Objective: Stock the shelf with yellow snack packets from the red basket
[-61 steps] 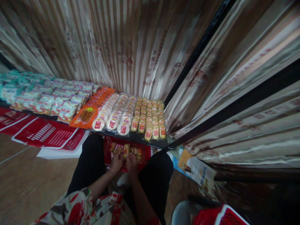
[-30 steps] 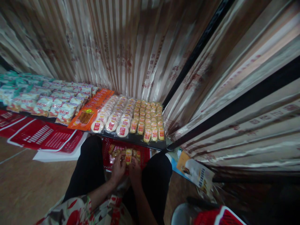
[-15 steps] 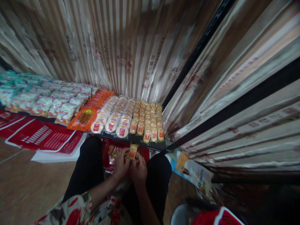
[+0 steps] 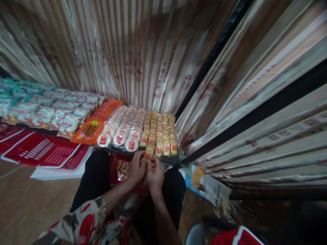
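Between my two hands is a small yellow wrapped snack (image 4: 149,153) with a red label, held upright at the front edge of the dark shelf (image 4: 120,148). My left hand (image 4: 137,166) pinches its left side with closed fingers. On its lower right, my right hand (image 4: 154,174) is closed on it too. Just beyond stand rows of matching yellow snack packs (image 4: 166,147), and left of them rows of round white wrapped snacks (image 4: 131,144). Below my hands, a red basket (image 4: 113,170) between my knees contains several loose wrapped snacks (image 4: 124,172), partly hidden by my left hand.
Farther left on the shelf lie an orange snack bag (image 4: 90,128) and many white-and-blue bags (image 4: 69,123). Red baskets (image 4: 55,149) stand on the floor at left. A striped curtain (image 4: 143,51) and black poles (image 4: 245,126) border the back and right. A printed package (image 4: 211,187) lies right of my knee.
Both hands have moved the yellow snack forward and slightly right, up to the shelf's front edge by the rows. More of the basket's contents now shows.
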`<action>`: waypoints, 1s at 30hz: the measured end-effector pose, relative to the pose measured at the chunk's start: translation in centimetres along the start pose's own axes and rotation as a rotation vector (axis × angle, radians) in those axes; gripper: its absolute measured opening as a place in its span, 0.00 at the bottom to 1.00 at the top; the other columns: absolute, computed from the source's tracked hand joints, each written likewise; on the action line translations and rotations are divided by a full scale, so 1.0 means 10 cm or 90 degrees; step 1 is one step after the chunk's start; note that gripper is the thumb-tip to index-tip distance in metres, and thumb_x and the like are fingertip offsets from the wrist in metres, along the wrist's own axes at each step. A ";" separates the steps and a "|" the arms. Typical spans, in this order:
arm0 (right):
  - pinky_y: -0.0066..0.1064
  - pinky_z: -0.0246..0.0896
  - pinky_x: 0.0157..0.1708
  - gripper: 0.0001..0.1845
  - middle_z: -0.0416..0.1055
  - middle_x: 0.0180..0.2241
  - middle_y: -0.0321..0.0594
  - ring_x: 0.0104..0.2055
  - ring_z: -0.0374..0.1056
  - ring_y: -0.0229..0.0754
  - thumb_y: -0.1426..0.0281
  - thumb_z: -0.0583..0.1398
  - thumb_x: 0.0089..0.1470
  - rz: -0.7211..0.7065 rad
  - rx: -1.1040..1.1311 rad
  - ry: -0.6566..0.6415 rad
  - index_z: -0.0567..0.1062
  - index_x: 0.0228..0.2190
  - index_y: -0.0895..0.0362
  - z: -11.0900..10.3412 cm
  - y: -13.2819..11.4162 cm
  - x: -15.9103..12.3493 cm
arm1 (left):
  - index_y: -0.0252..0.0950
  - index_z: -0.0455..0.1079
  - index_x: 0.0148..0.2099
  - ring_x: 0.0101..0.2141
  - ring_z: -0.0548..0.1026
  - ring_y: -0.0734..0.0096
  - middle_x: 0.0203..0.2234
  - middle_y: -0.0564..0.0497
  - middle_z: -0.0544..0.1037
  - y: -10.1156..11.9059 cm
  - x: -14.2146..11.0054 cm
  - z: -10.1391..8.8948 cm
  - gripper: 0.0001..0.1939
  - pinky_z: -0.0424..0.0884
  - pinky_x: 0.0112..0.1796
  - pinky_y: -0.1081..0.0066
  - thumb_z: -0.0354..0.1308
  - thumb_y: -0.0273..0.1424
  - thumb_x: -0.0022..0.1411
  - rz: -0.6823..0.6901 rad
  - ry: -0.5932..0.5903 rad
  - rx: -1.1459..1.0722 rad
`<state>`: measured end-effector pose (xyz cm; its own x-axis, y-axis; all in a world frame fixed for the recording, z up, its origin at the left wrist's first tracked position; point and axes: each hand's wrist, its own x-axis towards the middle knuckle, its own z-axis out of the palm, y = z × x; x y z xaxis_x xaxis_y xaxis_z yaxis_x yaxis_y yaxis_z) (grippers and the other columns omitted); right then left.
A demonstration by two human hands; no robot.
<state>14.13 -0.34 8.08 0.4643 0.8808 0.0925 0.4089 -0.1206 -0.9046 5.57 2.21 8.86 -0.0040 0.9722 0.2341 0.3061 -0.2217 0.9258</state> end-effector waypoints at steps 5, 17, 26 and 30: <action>0.28 0.66 0.33 0.24 0.70 0.45 0.47 0.34 0.70 0.39 0.65 0.52 0.51 -0.028 0.018 0.008 0.67 0.50 0.58 0.04 -0.03 0.05 | 0.35 0.65 0.46 0.45 0.69 0.67 0.43 0.46 0.72 0.00 0.12 0.06 0.17 0.65 0.49 0.64 0.45 0.21 0.55 0.017 0.001 0.013; 0.33 0.64 0.42 0.27 0.67 0.51 0.49 0.43 0.69 0.42 0.67 0.48 0.53 -0.041 -0.027 -0.003 0.65 0.54 0.60 0.08 -0.03 0.11 | 0.33 0.65 0.49 0.46 0.70 0.66 0.44 0.44 0.73 -0.14 0.24 0.15 0.20 0.64 0.51 0.63 0.45 0.21 0.55 0.026 0.005 0.064; 0.36 0.59 0.50 0.27 0.65 0.53 0.50 0.50 0.65 0.44 0.66 0.47 0.54 -0.054 -0.043 -0.003 0.64 0.54 0.61 0.12 0.01 0.13 | 0.32 0.66 0.50 0.47 0.70 0.65 0.45 0.43 0.73 -0.20 0.29 0.19 0.20 0.64 0.51 0.62 0.45 0.21 0.55 0.015 -0.006 0.095; 0.37 0.60 0.50 0.28 0.67 0.51 0.50 0.50 0.66 0.45 0.66 0.46 0.54 -0.037 -0.054 -0.021 0.63 0.55 0.62 0.13 0.05 0.14 | 0.32 0.66 0.50 0.46 0.70 0.64 0.44 0.42 0.73 -0.21 0.30 0.18 0.21 0.65 0.51 0.61 0.45 0.21 0.55 0.014 -0.021 0.096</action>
<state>13.93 1.42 7.18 0.4126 0.9018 0.1286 0.4997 -0.1061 -0.8597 6.66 5.69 7.08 0.0344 0.9698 0.2414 0.4460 -0.2310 0.8647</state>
